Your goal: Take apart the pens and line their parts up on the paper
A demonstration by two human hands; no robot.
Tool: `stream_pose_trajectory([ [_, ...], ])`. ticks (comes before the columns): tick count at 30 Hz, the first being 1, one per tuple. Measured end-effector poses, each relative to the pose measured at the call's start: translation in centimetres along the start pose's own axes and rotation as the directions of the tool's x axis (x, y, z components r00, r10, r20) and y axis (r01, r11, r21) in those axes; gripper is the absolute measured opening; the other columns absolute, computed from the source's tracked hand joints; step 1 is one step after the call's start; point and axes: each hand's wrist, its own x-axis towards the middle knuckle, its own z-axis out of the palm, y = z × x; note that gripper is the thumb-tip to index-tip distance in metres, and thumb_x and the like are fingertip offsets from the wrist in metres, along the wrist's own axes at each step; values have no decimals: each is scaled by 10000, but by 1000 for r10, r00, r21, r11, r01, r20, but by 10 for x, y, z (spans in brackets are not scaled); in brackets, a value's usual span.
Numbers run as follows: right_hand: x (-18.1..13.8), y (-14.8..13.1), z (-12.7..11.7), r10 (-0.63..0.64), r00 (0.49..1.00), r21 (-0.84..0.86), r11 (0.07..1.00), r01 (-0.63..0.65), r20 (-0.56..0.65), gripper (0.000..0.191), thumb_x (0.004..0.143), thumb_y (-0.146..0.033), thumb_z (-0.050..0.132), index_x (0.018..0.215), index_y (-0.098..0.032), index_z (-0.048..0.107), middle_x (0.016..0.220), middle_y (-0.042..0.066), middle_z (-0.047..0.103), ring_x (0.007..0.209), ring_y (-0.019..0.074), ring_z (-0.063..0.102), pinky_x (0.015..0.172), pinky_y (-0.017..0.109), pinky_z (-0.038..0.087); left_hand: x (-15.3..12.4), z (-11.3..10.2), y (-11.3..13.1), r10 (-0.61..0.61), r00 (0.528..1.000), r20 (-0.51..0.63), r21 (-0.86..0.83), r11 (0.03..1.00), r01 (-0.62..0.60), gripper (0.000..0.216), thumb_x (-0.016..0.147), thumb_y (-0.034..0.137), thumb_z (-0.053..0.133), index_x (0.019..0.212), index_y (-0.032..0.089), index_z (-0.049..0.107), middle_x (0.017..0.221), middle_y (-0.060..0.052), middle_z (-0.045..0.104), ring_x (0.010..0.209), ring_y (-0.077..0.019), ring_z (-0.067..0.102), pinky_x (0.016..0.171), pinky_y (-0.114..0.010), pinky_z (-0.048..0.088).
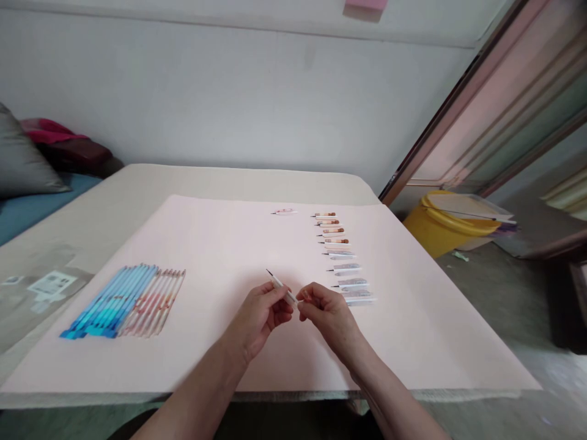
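My left hand [265,310] pinches a slim white pen refill [280,285] between thumb and fingers, its dark tip pointing up and left. At the lower right end of the refill, my right hand [326,311] is closed with thumb and fingertips together. A small pinkish bit shows among the right fingers, too small to name. Both hands are just above a pale pink sheet [220,360]. To the right, a column of white refills with dark tips lies beside short brown patterned pieces [333,231] and greyish patterned pieces [351,282].
On the left of the sheet lie several blue pens [110,302] and clear pens with reddish patterns [153,304]. A pink-patterned piece [285,211] rests near the back. A plastic bag [41,287] is at the left, a yellow bin [426,226] beyond the right edge.
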Motion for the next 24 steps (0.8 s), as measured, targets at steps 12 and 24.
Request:
stream_pose_trajectory([
  [12, 2, -1, -6, 237, 972, 295, 928, -226, -1, 195, 713, -242, 494, 803, -134, 629, 488, -36, 431, 454, 96, 350, 440, 236, 236, 2, 1, -11, -48, 998, -39, 99, 994, 52, 147, 695, 280, 616, 708, 138, 580, 613, -13, 569, 530, -87, 511, 515, -221, 391],
  [24, 5, 10, 1, 215, 969, 188, 963, -191, -119, 72, 666, -221, 578, 680, -162, 617, 543, -44, 506, 483, 85, 395, 485, 237, 290, 1, 10, -28, -78, 996, 40, 123, 990, 73, 178, 706, 308, 611, 762, 139, 606, 611, -16, 557, 529, -84, 490, 521, -216, 383],
])
